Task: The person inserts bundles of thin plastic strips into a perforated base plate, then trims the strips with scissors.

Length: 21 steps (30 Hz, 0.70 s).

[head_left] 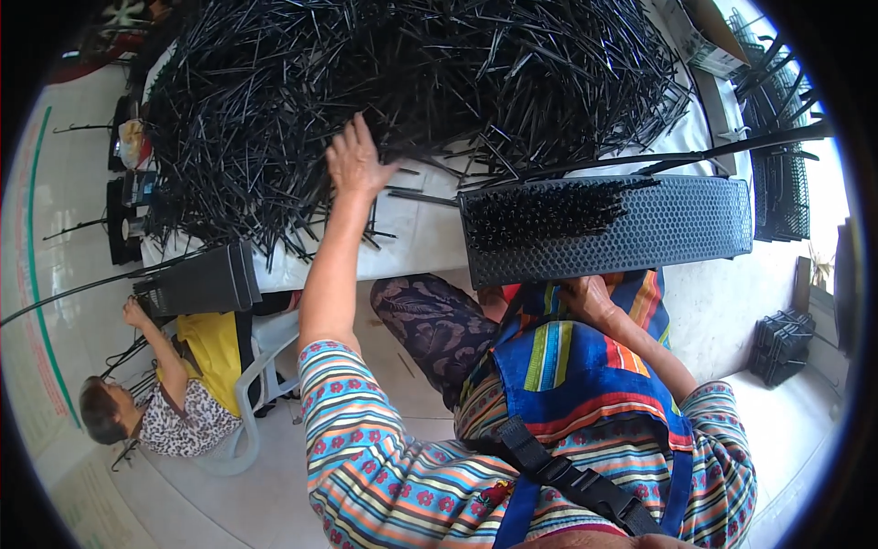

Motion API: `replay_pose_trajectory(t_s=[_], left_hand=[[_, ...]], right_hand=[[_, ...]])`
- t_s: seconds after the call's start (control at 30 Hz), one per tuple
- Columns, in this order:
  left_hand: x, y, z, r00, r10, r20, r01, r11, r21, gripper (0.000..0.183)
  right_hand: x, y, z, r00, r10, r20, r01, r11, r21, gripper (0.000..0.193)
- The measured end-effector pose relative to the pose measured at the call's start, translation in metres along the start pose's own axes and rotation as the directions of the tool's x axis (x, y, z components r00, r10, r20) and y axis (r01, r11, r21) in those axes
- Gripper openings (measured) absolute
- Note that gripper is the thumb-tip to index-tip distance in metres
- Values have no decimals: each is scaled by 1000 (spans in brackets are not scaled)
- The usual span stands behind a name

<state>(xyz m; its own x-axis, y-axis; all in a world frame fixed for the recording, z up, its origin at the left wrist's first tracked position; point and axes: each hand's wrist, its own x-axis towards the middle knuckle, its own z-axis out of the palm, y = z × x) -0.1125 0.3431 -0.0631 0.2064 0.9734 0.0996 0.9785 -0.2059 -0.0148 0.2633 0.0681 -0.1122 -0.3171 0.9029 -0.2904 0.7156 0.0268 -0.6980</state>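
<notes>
My left hand [355, 166] reaches forward over the near edge of a large heap of thin black plastic strips [274, 119], fingers spread and nothing visible in it. In front of me to the right lies a long black panel [695, 215] with a honeycomb of holes. Many short black strip ends [549, 215] stand packed in the holes of its left and middle part. My right hand [590, 297] is at the panel's near edge, its fingers partly hidden beneath, so their grip cannot be made out. The panel's right part shows bare holes.
The heap covers most of a white-topped table [402, 242]. Long black rods [695, 151] lie behind the panel. A cardboard box [713, 37] and stacked black mesh panels [782, 197] stand at right. At left a seated co-worker [192, 412] handles a similar dark panel [206, 279].
</notes>
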Motion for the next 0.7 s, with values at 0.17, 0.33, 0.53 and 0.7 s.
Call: replay_pose_trajectory(t_s=[0.17,0.33,0.53,0.7], left_hand=[[19,-11,-4,994,7,108,-15,998,67,100],[16,-24,11,990,101,-101,-101,995,5,111],[-8,-5,21,991,119,-62,-127,980,-152,109],[-10,0,20,997,82,10,-78,973,-216,108]], right_hand=[[0,12,3,993,88,76,-89,996,17,38],[2,13,12,999,-37,-35,38,999,25,33],[1,16,10,998,-32,-55,31,999,-22,35],[2,17,14,993,-71,-96,62,994,-94,39]])
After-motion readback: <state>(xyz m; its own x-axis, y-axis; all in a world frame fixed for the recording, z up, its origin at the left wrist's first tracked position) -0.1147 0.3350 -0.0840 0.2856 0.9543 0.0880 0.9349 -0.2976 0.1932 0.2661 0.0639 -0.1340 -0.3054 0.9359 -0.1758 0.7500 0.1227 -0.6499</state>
